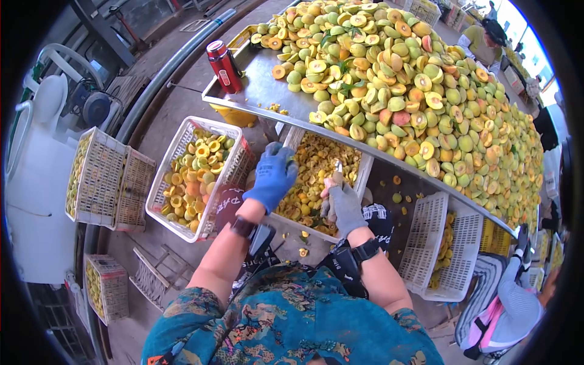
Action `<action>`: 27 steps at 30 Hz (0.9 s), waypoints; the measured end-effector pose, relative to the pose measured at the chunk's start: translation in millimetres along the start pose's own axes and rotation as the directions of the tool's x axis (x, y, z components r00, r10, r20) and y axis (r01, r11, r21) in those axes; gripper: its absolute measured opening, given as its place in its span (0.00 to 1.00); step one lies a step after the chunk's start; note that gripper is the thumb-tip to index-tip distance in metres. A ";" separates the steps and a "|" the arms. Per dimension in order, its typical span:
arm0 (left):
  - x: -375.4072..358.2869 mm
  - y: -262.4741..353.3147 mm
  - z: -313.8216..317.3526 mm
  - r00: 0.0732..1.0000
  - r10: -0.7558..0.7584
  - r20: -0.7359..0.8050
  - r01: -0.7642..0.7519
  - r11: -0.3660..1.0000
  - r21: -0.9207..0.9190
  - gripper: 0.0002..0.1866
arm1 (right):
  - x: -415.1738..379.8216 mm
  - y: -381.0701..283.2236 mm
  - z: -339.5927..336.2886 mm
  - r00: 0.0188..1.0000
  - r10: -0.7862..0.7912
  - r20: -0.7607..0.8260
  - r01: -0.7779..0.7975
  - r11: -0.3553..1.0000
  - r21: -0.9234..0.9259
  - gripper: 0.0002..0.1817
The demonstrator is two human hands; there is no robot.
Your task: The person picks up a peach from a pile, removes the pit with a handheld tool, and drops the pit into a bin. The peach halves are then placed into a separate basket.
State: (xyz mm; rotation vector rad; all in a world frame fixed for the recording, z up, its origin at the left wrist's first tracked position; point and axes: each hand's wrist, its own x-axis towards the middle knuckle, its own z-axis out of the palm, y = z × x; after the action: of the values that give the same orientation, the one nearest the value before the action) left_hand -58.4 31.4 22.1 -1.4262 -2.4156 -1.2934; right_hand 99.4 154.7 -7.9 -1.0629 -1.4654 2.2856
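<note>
My left hand (272,176), in a blue glove, is curled over the left side of a white crate (364,182) between my knees. A bit of yellow-green peach (293,159) shows at its fingertips. My right hand (344,204), in a grey glove with some bare fingertips, is closed around a small pitting knife (338,165) whose metal tip points up and away. Beneath both hands, the crate holds peach pits and scraps (313,176). Left of my left hand stands another white crate (157,198), filled with hollowed peach halves (193,176).
A metal table (274,109) ahead carries a large heap of peaches (395,85), many halved, and a red thermos (224,68). Crates of fruit (100,182) stand at left, white crates (426,243) at right. A wooden stool (155,274) lies at lower left. Other people (508,310) work nearby.
</note>
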 end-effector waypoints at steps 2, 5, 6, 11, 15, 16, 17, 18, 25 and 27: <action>3.3 -38.6 19.8 0.955 -0.293 -0.049 0.296 0.951 0.086 0.14 | -3.9 -8.5 3.0 0.999 -0.034 0.018 0.034 0.999 -0.032 0.19; -6.1 -33.5 10.1 0.821 -0.472 0.320 0.525 0.406 -0.749 0.21 | -25.2 -17.3 5.6 0.984 -0.161 0.079 0.176 0.952 -0.249 0.20; -13.2 -22.3 9.6 0.863 -0.395 0.315 0.477 0.430 -0.767 0.23 | -24.7 -11.5 6.3 0.984 -0.156 0.081 0.172 0.953 -0.249 0.20; -27.5 11.3 8.6 0.971 -0.192 0.140 0.236 0.701 -0.673 0.16 | -34.1 -14.7 17.9 0.857 -0.502 0.112 0.441 0.604 -0.665 0.23; -22.2 43.3 -4.2 0.800 -0.449 0.397 0.509 0.161 -0.845 0.11 | -40.7 -16.0 18.6 0.760 -0.634 0.142 0.498 0.429 -0.754 0.24; -18.9 53.1 -10.0 0.714 -0.489 0.501 0.530 -0.091 -0.843 0.09 | -41.9 -16.2 18.1 0.761 -0.633 0.141 0.496 0.429 -0.755 0.24; -20.4 52.6 -8.8 0.713 -0.488 0.504 0.531 -0.093 -0.842 0.09 | -43.1 -16.5 17.7 0.742 -0.655 0.146 0.498 0.391 -0.774 0.23; -22.3 50.5 -7.4 0.730 -0.481 0.487 0.555 0.001 -0.832 0.10 | -44.1 -17.3 17.8 0.720 -0.676 0.154 0.499 0.351 -0.792 0.22; -26.6 53.2 4.7 0.885 -0.454 0.097 0.390 0.613 -0.687 0.09 | -52.3 -24.2 20.3 0.674 -0.715 0.185 0.540 0.306 -0.784 0.23; -27.8 55.8 5.5 0.912 -0.410 0.028 0.332 0.694 -0.638 0.10 | -54.2 -26.0 21.9 0.662 -0.726 0.188 0.550 0.299 -0.780 0.24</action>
State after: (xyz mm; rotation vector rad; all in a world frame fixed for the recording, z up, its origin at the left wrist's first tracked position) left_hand 0.9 28.2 41.8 -0.8847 -2.3656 -2.3964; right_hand 118.4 122.8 44.2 -0.5817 -2.3266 0.8606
